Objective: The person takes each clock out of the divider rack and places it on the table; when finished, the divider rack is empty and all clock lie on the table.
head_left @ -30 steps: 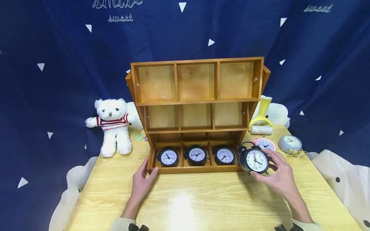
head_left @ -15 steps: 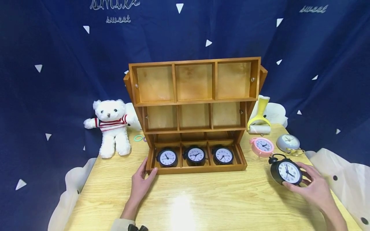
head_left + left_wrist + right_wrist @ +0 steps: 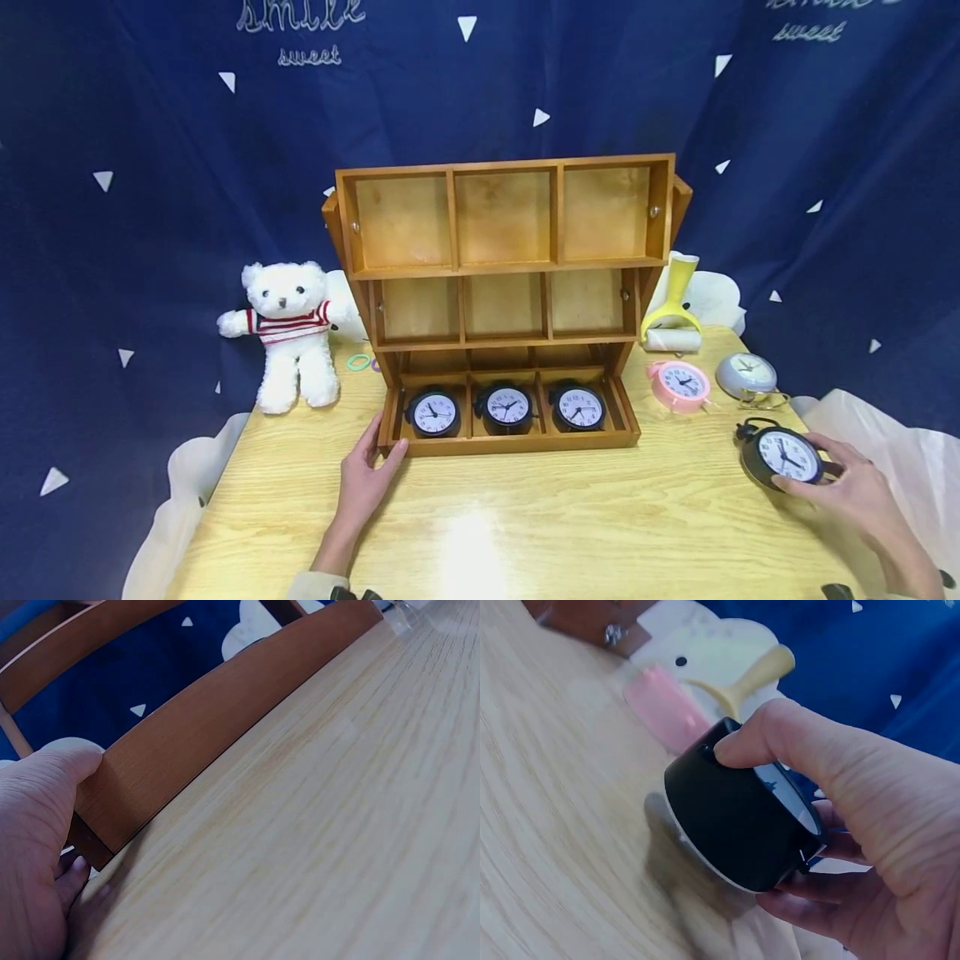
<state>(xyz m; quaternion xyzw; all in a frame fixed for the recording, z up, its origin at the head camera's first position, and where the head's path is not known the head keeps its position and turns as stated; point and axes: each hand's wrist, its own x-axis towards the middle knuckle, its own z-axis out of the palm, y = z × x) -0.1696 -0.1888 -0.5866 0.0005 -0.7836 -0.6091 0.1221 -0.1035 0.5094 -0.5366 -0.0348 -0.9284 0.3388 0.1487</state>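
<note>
In the head view my right hand [image 3: 855, 483] grips a black alarm clock [image 3: 789, 455] with a white dial, low over the right side of the table. The right wrist view shows the thumb on one side of the clock's black case [image 3: 727, 810] and fingers on the other. My left hand [image 3: 367, 483] holds the lower left front corner of a brown wooden tiered shelf [image 3: 510, 446]. In the left wrist view its thumb lies on the rim of the front board [image 3: 180, 727]. Three black alarm clocks sit in the bottom tier, one per compartment, including the middle clock [image 3: 507, 407].
Right of the shelf stand a pink alarm clock [image 3: 679, 386], a grey round clock [image 3: 746, 375] and a yellow-handled lint roller [image 3: 673, 321]. A white teddy bear [image 3: 288, 333] sits at the left, near a green ring [image 3: 358, 362]. The table [image 3: 570, 525] extends in front.
My right hand has carried the black alarm clock from the shelf's right end rightward and lower, toward the table's right edge. My left hand stays at the shelf corner.
</note>
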